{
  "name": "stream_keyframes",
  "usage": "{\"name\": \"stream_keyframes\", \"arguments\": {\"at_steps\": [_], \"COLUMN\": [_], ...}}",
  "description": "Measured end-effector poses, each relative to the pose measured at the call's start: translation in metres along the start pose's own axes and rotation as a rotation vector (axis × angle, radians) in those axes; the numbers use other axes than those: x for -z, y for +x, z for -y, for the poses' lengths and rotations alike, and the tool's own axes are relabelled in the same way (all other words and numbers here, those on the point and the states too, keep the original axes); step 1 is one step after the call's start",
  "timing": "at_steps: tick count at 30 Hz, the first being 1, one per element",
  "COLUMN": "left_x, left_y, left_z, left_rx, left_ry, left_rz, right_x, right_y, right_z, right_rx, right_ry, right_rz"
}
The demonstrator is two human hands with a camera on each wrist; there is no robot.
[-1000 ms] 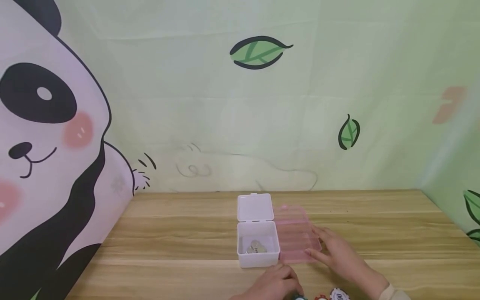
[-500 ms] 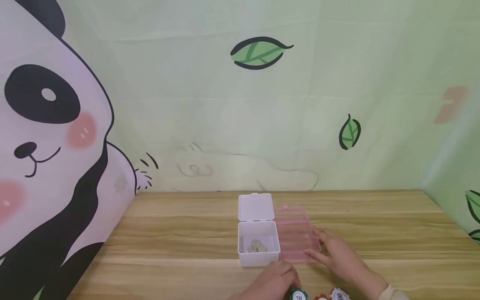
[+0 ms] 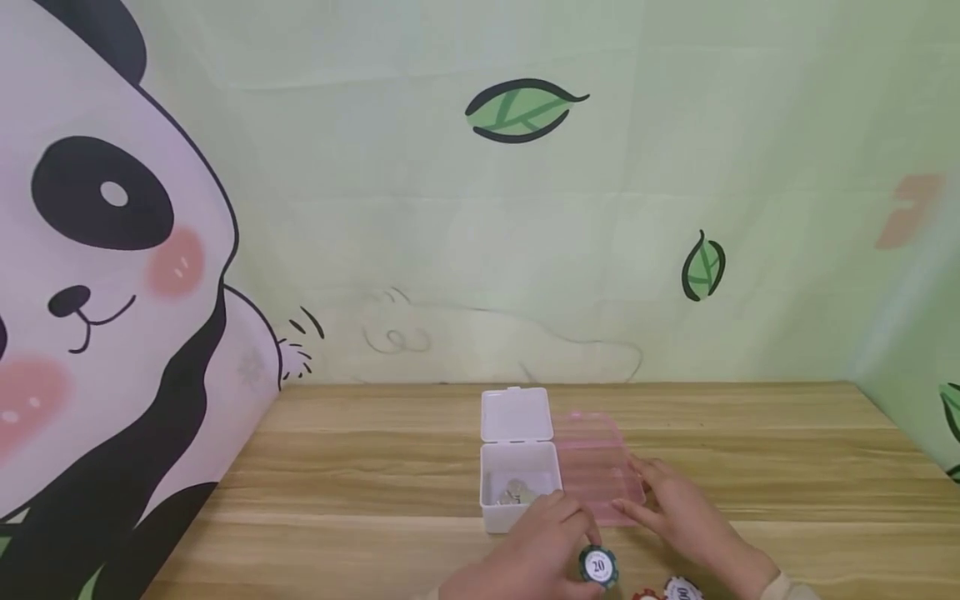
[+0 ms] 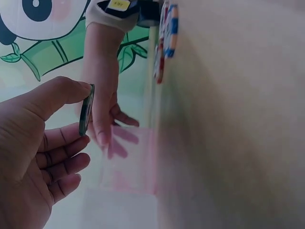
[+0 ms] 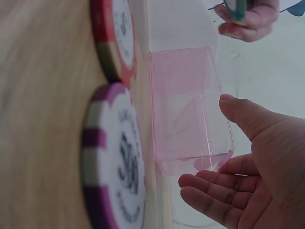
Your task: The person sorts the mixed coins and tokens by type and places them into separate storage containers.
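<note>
My left hand (image 3: 528, 554) pinches a green-edged poker chip (image 3: 598, 567) marked 20 between thumb and index finger, in front of the boxes. In the left wrist view that chip (image 4: 86, 110) is seen nearly edge-on, with the other fingers curved below it. My right hand (image 3: 686, 517) is at the right side of a translucent pink plastic box (image 5: 183, 71), thumb near its front edge and fingers by its far corner, loosely extended. Beside the pink box stands a white plastic box (image 3: 498, 521), lid (image 3: 516, 414) raised, with several silvery coins (image 3: 516, 490) inside.
A red-edged chip (image 3: 647, 595) and a white chip (image 3: 682, 588) with dark edge marks lie at the table's near edge, below my right wrist. Wooden tabletop (image 3: 360, 483) extends to both sides. A panda-printed cloth (image 3: 420, 217) hangs behind.
My left hand has lifted the green chip up and toward the white box from the near edge. The right hand stays by the pink box. The head view shifts slightly.
</note>
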State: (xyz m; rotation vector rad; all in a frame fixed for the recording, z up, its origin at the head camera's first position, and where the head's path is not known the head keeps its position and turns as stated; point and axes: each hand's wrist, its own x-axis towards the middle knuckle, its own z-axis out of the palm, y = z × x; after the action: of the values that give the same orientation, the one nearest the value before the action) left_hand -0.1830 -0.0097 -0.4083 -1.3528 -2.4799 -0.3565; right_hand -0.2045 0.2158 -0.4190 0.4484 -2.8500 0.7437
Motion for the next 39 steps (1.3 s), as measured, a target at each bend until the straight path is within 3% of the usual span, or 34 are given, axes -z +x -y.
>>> {"name": "stream_keyframes", "arguments": {"at_steps": [11, 18, 26, 39], "left_x": [0.014, 0.015, 0.01, -0.004], "left_y": [0.014, 0.026, 0.038, 0.053], "left_z": [0.018, 0.03, 0.043, 0.051], "left_rx": [0.072, 0.146, 0.176, 0.23], "left_ry": [0.06, 0.076, 0.089, 0.182], "left_rz": [-0.046, -0.012, -0.009, 0.036], "right_x": [0.001, 0.001, 0.0, -0.001], "right_y": [0.0, -0.001, -0.001, 0.0], "right_z": [0.0, -0.001, -0.002, -0.002], "right_rx": [0.007, 0.011, 0.029, 0.005], "right_ry": [0.008, 0.014, 0.019, 0.001], "right_rz": [-0.002, -0.015, -0.021, -0.007]}}
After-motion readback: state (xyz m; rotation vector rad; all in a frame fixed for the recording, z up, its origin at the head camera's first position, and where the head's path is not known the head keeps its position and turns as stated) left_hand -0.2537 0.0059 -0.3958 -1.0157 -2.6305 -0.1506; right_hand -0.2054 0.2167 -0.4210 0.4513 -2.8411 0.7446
